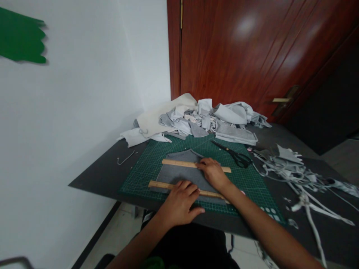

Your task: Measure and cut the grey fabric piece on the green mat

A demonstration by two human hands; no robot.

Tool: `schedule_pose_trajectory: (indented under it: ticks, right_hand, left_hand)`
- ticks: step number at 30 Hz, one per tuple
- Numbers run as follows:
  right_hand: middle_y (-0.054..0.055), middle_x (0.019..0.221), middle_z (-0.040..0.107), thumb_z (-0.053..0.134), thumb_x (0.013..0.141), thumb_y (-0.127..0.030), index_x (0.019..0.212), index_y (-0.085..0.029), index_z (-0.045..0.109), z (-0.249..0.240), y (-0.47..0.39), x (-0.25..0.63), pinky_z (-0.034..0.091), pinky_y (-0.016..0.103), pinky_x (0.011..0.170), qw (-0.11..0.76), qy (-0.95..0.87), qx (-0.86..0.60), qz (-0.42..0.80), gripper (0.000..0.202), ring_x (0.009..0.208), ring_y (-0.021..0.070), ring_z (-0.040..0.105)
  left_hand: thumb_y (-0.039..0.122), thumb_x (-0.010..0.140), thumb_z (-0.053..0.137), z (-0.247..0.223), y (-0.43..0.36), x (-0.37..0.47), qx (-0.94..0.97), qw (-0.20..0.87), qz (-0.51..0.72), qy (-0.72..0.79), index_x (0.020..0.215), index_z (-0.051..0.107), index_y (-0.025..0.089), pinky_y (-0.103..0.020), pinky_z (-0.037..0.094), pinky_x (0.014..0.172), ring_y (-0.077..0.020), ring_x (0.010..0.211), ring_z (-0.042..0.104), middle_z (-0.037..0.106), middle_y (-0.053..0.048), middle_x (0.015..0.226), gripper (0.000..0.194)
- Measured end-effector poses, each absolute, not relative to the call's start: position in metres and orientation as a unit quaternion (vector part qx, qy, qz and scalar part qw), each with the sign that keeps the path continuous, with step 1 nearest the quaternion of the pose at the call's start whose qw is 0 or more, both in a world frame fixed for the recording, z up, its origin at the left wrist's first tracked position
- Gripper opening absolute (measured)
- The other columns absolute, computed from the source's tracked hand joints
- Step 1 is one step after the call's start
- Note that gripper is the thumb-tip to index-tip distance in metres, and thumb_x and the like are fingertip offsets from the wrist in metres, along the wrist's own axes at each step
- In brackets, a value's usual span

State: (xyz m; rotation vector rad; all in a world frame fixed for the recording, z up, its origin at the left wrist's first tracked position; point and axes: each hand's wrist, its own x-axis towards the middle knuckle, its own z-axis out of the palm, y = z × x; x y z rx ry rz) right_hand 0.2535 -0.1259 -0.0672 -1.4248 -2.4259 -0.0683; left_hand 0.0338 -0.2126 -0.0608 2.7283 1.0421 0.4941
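A grey piece of cloth (179, 173) lies on a green cutting mat (246, 186), with two wooden rulers across it. My left hand (182, 203) rests on the near wooden ruler (161, 184), fingers laid over it and thumb spread away. At the far wooden ruler (176, 163), the fingers of my right hand (213, 172) are closed on its middle; the underside of that grip is hidden. My right forearm passes over the near ruler's right end. Black-handled scissors (238, 157) lie on the mat beyond my right hand.
Grey and white cloth scraps (202, 119) are heaped along the table's back. A tangle of cloth strips (291, 172) lies on the right of the dark table (98, 175). A bent wire-like piece (125, 158) is at left. A white wall and a wooden door (224, 48) border the table.
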Motion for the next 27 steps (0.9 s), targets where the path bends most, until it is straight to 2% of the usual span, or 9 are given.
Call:
schedule_pose_trajectory:
  ticks: [3, 7, 12, 16, 20, 27]
  right_hand:
    - [0.013, 0.116, 0.073, 0.053, 0.1, -0.016, 0.123, -0.025, 0.076, -0.07, -0.112, 0.259, 0.048, 0.041, 0.091, 0.172, -0.82, -0.546, -0.032, 0.034, 0.106, 0.0292, 0.063]
    - [0.018, 0.133, 0.066, 0.053, 0.102, -0.022, 0.13, -0.021, 0.072, -0.067, -0.106, 0.271, 0.046, 0.045, 0.101, 0.192, -0.81, -0.553, -0.046, 0.034, 0.12, 0.031, 0.06]
    - [0.016, 0.133, 0.067, 0.049, 0.094, -0.003, 0.134, -0.022, 0.069, -0.057, -0.114, 0.286, 0.044, 0.046, 0.103, 0.159, -0.891, -0.424, -0.025, 0.049, 0.121, 0.0298, 0.058]
    - [0.016, 0.136, 0.066, 0.046, 0.09, 0.001, 0.134, -0.02, 0.07, -0.057, -0.113, 0.289, 0.044, 0.046, 0.104, 0.172, -0.893, -0.415, 0.016, 0.054, 0.124, 0.0288, 0.058]
    - [0.017, 0.141, 0.064, 0.045, 0.095, -0.004, 0.138, -0.021, 0.066, -0.067, -0.112, 0.283, 0.042, 0.051, 0.105, 0.181, -0.882, -0.436, 0.008, 0.051, 0.13, 0.03, 0.056]
    - [0.017, 0.147, 0.061, 0.046, 0.101, -0.017, 0.139, -0.019, 0.066, -0.076, -0.114, 0.273, 0.042, 0.051, 0.11, 0.191, -0.866, -0.463, 0.008, 0.043, 0.136, 0.0308, 0.054]
  left_hand:
    - [0.057, 0.09, 0.07, -0.062, -0.212, 0.033, 0.921, 0.093, 0.161, 0.342, 0.129, 0.063, 0.022, -0.052, 0.04, 0.109, -0.0315, 0.121, 0.054, 0.067, -0.008, 0.126, 0.052]
    - [0.059, 0.087, 0.073, -0.064, -0.213, 0.032, 0.92, 0.096, 0.159, 0.345, 0.131, 0.061, 0.021, -0.052, 0.039, 0.11, -0.0319, 0.123, 0.052, 0.065, -0.008, 0.129, 0.059]
    - [0.061, 0.084, 0.075, -0.061, -0.215, 0.032, 0.92, 0.103, 0.162, 0.341, 0.131, 0.06, 0.022, -0.05, 0.04, 0.108, -0.0312, 0.122, 0.053, 0.065, -0.007, 0.129, 0.063]
    - [0.062, 0.084, 0.074, -0.058, -0.216, 0.032, 0.924, 0.097, 0.16, 0.333, 0.129, 0.061, 0.022, -0.051, 0.039, 0.109, -0.0322, 0.123, 0.053, 0.066, -0.008, 0.127, 0.062]
    - [0.061, 0.085, 0.073, -0.06, -0.217, 0.033, 0.924, 0.09, 0.163, 0.334, 0.13, 0.06, 0.022, -0.051, 0.038, 0.111, -0.0316, 0.125, 0.052, 0.066, -0.007, 0.127, 0.061]
    - [0.062, 0.086, 0.071, -0.06, -0.217, 0.032, 0.937, 0.071, 0.171, 0.298, 0.133, 0.059, 0.022, -0.049, 0.037, 0.113, -0.0302, 0.125, 0.053, 0.066, -0.007, 0.131, 0.063]
